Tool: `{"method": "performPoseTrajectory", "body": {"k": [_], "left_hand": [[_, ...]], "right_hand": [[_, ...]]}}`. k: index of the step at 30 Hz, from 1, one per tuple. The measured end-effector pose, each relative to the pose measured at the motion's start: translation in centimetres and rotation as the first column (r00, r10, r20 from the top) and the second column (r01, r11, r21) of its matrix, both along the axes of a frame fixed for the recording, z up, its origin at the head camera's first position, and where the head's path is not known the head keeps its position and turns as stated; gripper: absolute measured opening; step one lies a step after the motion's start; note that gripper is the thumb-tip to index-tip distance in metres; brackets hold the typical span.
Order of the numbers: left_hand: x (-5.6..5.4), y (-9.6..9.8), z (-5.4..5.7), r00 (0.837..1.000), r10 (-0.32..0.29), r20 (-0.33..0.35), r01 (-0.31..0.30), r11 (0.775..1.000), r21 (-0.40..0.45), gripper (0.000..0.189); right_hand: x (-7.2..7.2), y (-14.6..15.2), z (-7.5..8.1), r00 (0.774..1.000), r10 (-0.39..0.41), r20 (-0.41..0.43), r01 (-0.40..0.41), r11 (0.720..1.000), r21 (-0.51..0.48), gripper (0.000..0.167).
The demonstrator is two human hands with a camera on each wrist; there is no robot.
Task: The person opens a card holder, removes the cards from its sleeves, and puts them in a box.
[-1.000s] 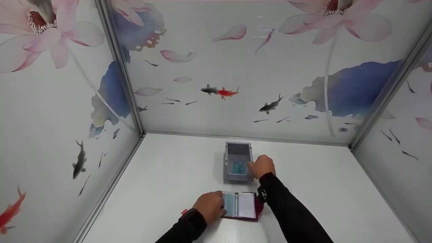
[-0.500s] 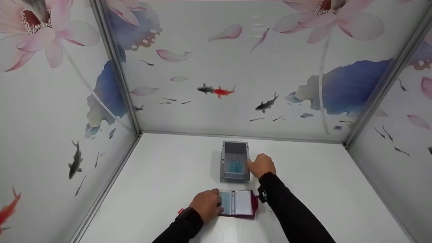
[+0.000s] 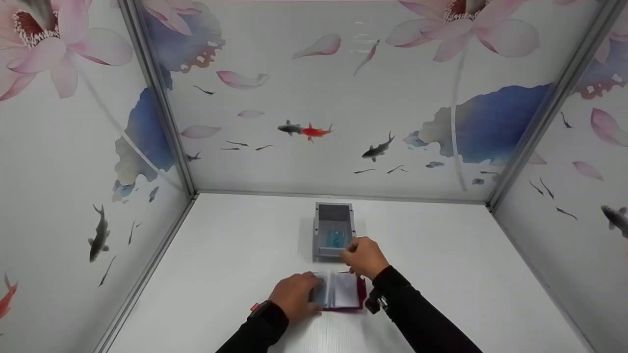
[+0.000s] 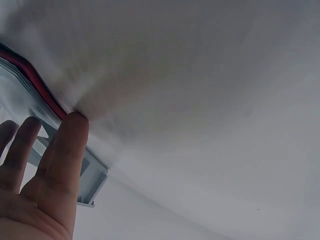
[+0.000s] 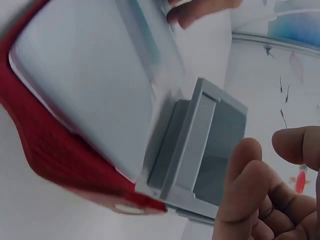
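Note:
A small card holder (image 3: 346, 290) with a red cover and clear sleeves lies spread on the table in the head view. My left hand (image 3: 294, 296) rests at its left side, fingers over the left page. Seen from the left wrist, the thumb touches the holder's layered edge (image 4: 37, 82) and the fingers are fairly straight. Between holder and box hovers my right hand (image 3: 365, 257), its fingers loosely bent. In the right wrist view, thumb and forefinger stand apart and nothing shows between them. Behind the holder stands a grey box (image 3: 333, 252) with bluish card-like things (image 3: 335, 239) inside.
White panels printed with flowers and fish enclose the white table (image 3: 235, 245) at the back (image 3: 274, 166) and both sides. Metal profiles (image 3: 164, 108) run along the corners. The grey box stands close to the back wall.
My right hand has left the box's right side and come nearer, towards the holder. The left hand's fingers have shifted on the left page. The whole head view has drifted slightly right.

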State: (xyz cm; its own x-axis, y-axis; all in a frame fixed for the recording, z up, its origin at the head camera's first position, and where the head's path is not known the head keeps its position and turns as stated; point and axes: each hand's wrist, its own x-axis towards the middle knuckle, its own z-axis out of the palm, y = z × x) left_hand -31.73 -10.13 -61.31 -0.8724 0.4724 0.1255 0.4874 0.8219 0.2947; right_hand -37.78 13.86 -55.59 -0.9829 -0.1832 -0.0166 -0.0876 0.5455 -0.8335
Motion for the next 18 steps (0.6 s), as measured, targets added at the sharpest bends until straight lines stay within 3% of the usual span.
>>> {"method": "performPoseTrajectory", "body": {"k": [4,10,18], "left_hand": [[0.2,0.0,0.0,0.999,0.005,0.035,-0.006,1.0,0.025,0.064],[0.4,0.2,-0.1,1.0,0.005,-0.013,-0.005,0.999,0.049,0.062],[0.5,0.6,-0.5,0.999,0.01,-0.053,-0.007,0.999,0.054,0.061]], "right_hand": [[1.3,-0.7,-0.9,0.995,0.099,0.031,-0.1,0.994,0.033,0.013],[2.2,-1.3,-2.0,0.99,0.137,0.015,-0.137,0.988,0.066,0.036],[2.3,-1.7,-2.6,0.984,0.175,0.04,-0.173,0.984,-0.044,0.046]]}}
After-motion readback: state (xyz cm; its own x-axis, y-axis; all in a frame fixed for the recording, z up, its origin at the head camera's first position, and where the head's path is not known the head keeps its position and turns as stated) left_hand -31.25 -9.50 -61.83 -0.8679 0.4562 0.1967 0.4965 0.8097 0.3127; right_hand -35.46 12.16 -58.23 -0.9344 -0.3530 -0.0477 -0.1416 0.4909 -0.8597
